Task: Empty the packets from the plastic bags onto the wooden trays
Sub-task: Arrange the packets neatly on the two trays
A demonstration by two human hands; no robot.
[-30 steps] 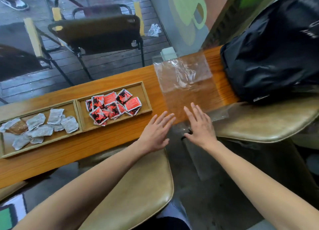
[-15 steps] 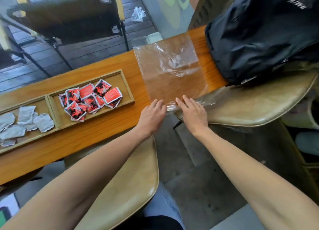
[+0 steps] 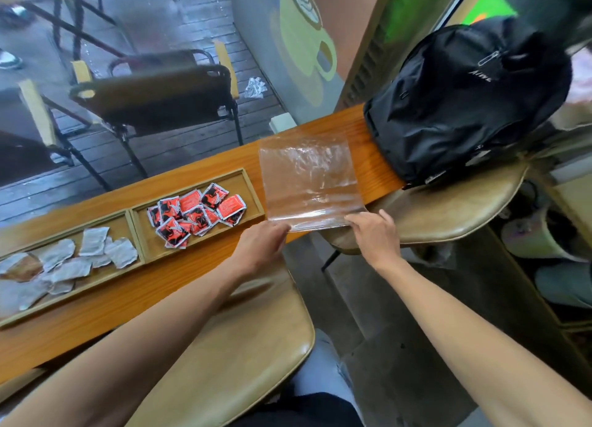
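Note:
A clear, empty plastic bag (image 3: 309,177) lies flat on the wooden counter (image 3: 160,295). My left hand (image 3: 261,244) holds its near left corner at the counter's edge, and my right hand (image 3: 374,233) holds its near right corner, fingers curled over the bag's hem. Left of the bag, a wooden tray (image 3: 253,193) holds several red and black packets (image 3: 195,213). A second wooden tray (image 3: 105,274) further left holds several grey-white packets (image 3: 77,257).
A black backpack (image 3: 464,106) sits on the counter's right end and a tan chair seat (image 3: 448,212). Another tan seat (image 3: 243,340) is under my left arm. Behind the counter a window shows a dark chair (image 3: 160,93) outside.
Both hands went from hovering open near the counter's edge to gripping the bag's near edge, then spread apart to its two corners. The bag now lies flatter and straighter.

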